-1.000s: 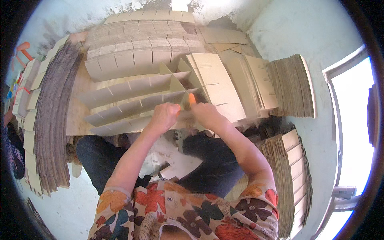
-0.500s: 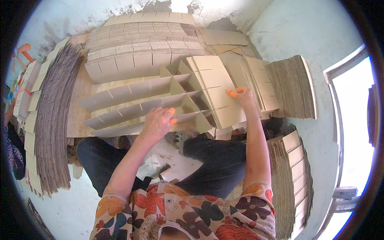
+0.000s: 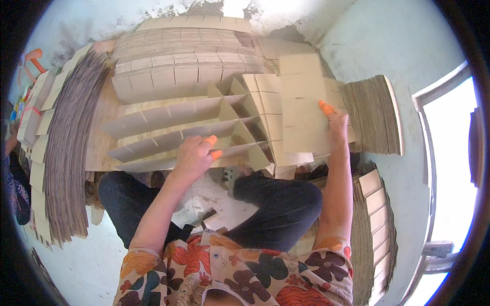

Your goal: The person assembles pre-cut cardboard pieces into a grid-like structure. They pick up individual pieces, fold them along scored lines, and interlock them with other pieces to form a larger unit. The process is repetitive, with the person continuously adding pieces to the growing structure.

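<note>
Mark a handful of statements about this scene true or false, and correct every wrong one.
1. The right hand holds a cardboard sheet. True.
2. The left hand wears orange covers on two digits. True.
3. Both hands hold that sheet. False: the left hand is apart from it, at the slotted cardboard grid.
4. The grid lies on the floor. False: it stands on a pale board.
5. A long stack of cardboard pieces lies left of the grid. True.
</note>
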The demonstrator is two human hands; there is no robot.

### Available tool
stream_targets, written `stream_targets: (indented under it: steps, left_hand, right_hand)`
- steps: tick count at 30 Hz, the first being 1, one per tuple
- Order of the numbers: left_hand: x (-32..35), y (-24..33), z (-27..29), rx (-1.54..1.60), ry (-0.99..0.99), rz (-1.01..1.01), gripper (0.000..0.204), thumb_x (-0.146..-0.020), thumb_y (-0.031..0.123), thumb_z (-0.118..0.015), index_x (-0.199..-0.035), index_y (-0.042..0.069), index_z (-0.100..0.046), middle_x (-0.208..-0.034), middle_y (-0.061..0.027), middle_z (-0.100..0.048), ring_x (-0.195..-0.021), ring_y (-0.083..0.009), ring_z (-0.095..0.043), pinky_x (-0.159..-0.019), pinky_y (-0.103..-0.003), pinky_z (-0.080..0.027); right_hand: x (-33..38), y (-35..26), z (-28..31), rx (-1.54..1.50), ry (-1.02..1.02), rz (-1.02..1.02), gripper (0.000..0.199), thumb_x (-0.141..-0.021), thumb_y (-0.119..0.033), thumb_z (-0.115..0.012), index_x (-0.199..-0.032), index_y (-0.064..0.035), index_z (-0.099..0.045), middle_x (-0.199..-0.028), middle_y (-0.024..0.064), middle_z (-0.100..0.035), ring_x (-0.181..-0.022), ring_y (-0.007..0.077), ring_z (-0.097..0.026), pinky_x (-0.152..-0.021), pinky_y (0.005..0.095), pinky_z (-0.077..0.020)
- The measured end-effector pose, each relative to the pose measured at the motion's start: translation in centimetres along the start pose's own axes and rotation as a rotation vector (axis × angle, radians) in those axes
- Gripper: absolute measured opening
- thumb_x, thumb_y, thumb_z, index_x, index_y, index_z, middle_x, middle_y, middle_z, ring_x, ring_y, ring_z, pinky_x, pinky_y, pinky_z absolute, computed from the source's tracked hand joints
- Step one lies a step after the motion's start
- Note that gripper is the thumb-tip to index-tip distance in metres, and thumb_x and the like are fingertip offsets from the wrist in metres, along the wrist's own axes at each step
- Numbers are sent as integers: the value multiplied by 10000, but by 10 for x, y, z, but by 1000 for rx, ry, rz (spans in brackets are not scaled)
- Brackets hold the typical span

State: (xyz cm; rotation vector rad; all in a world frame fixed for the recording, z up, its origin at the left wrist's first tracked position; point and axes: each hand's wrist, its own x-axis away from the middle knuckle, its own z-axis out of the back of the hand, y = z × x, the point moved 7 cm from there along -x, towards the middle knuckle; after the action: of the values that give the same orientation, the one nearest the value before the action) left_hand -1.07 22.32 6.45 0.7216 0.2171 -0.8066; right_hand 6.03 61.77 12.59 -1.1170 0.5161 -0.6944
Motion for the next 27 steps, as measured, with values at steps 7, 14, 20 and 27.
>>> stream_targets:
  steps: [7, 14, 20, 27]
  left_hand:
    - [22, -19, 6, -89, -50, -13, 251, -720, 182, -733, -928, 61, -664, -796, -131, -646, -761, -297, -615, -669, -405, -485]
    - [33, -27, -6, 8, 6, -84, 110, -719, 83, -693, -819, 73, -650, -711, -112, -633, -681, -304, -609, -631, -415, -481]
    - [27, -16, -2, 22, 14, -73, 62, -705, 50, -648, -753, 66, -611, -661, -123, -604, -660, -311, -594, -628, -424, -461]
    - [25, -21, -5, 7, 27, -56, 43, -711, 44, -609, -688, 49, -573, -653, -165, -581, -659, -343, -588, -595, -451, -463]
  right_hand:
    - [72, -100, -80, -67, -206, 400, 351, -787, -118, -746, -1098, 20, -659, -1015, 121, -687, -792, 104, -595, -687, 277, -508]
    - [133, -124, -174, 436, -370, 689, 231, -786, -107, -713, -954, 37, -647, -829, 275, -617, -679, 362, -628, -607, 387, -500]
    - [138, -106, -203, 430, -410, 846, 249, -780, -47, -679, -1008, 42, -634, -765, 264, -611, -669, 364, -629, -594, 422, -488]
    - [139, -111, -203, 443, -373, 730, 179, -807, -97, -666, -923, 36, -632, -703, 269, -584, -656, 414, -602, -580, 473, -475]
